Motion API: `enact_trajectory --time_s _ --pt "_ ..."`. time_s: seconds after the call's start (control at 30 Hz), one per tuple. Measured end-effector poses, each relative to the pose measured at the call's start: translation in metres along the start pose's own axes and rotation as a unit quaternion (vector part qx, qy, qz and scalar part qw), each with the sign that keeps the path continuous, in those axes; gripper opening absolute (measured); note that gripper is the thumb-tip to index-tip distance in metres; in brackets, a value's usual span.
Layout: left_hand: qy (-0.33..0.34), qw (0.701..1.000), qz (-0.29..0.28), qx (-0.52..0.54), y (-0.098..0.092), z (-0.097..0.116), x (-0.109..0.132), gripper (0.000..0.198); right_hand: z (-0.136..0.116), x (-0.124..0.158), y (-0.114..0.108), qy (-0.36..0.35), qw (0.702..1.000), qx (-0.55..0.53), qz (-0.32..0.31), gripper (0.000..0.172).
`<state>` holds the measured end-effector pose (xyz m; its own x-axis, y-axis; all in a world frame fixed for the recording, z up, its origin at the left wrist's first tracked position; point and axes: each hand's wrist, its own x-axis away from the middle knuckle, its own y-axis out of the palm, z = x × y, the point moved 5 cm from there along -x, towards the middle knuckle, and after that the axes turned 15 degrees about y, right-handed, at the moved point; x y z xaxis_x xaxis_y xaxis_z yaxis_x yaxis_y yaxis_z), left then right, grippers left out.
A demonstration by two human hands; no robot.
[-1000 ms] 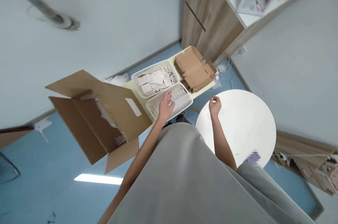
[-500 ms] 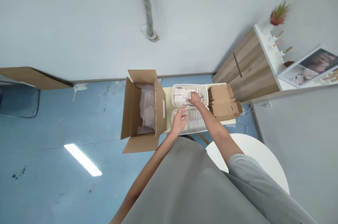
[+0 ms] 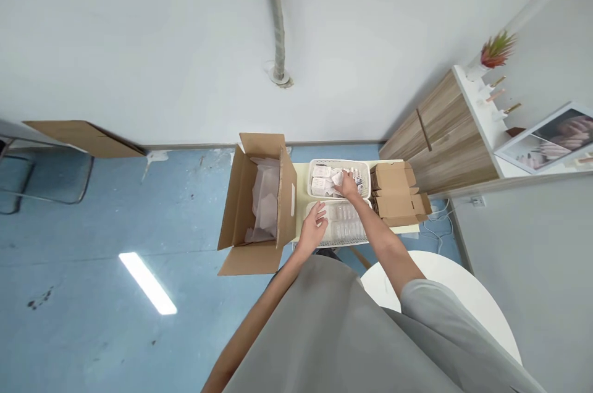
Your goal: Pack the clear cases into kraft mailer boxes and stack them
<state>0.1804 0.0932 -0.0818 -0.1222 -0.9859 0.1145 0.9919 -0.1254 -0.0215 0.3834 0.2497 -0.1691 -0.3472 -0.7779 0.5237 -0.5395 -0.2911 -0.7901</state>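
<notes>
Taking the far basket (image 3: 340, 163) as the clock's centre, with 12 pointing to the wall, the right hand (image 3: 347, 188) reaches in from 5 o'clock. Its fingers touch the loose white packets (image 3: 324, 181) lying inside; I cannot tell whether they have closed around one. The basket's raised walls probably keep such small pieces from scattering.

At 7 o'clock the left hand (image 3: 314, 231) hovers above the near basket (image 3: 354, 243), its fingers loosely curved, thumb apart, apparently holding nothing; waiting so close, it seems ready to help the other hand. The near basket sits at 6 o'clock, its clear plastic containers (image 3: 347, 230) laid in rows, likely to save room.

Both baskets share the pale yellow surface (image 3: 301, 192), side by side, presumably for short reaches. Just past 3 o'clock, flat brown cartons (image 3: 391, 195) are stacked, likely for compactness. Between 8 and 9, the big cardboard box (image 3: 288, 207) has its flaps spread outward, leaving its mouth unobstructed.
</notes>
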Motion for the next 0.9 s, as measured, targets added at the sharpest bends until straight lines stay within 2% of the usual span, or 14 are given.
enact_trajectory --time_s 0.07,0.13,0.2,0.27,0.33,0.4,0.53,0.63,0.77,0.9 --pt "0.003 1.0 -0.017 -0.001 0.007 -0.003 -0.003 0.073 0.005 0.008 -0.011 -0.003 0.994 -0.11 0.009 0.083" --pt "0.009 0.999 -0.036 0.0 0.015 -0.005 -0.007 0.073 0.015 0.021 -0.022 -0.002 0.968 -0.25 -0.007 0.077" --pt "0.015 0.999 -0.05 -0.001 0.024 -0.007 -0.012 0.074 0.03 0.04 -0.03 0.001 0.918 -0.39 -0.073 0.065" --pt "0.019 0.998 -0.064 -0.005 0.034 -0.009 -0.016 0.074 0.048 0.066 -0.038 0.007 0.852 -0.497 -0.166 0.049" --pt "0.019 0.996 -0.082 -0.008 0.044 -0.011 -0.017 0.074 0.069 0.097 -0.045 0.022 0.794 -0.557 -0.245 0.038" --pt "0.014 0.994 -0.11 -0.009 0.055 -0.013 -0.015 0.072 0.095 0.131 -0.052 0.046 0.755 -0.59 -0.281 0.031" --pt "0.002 0.982 -0.187 0.0 0.076 -0.014 0.004 0.064 0.146 0.201 -0.058 0.094 0.716 -0.634 -0.275 0.026" --pt "-0.01 0.965 -0.263 0.012 0.088 -0.015 0.025 0.057 0.174 0.254 -0.049 0.14 0.697 -0.66 -0.245 0.026" --pt "-0.02 0.935 -0.354 0.028 0.1 -0.016 0.059 0.057 0.192 0.316 -0.025 0.176 0.665 -0.694 -0.212 0.031" --pt "-0.04 0.907 -0.418 0.044 0.111 -0.015 0.095 0.055 0.203 0.365 -0.002 0.189 0.634 -0.727 -0.184 0.033"
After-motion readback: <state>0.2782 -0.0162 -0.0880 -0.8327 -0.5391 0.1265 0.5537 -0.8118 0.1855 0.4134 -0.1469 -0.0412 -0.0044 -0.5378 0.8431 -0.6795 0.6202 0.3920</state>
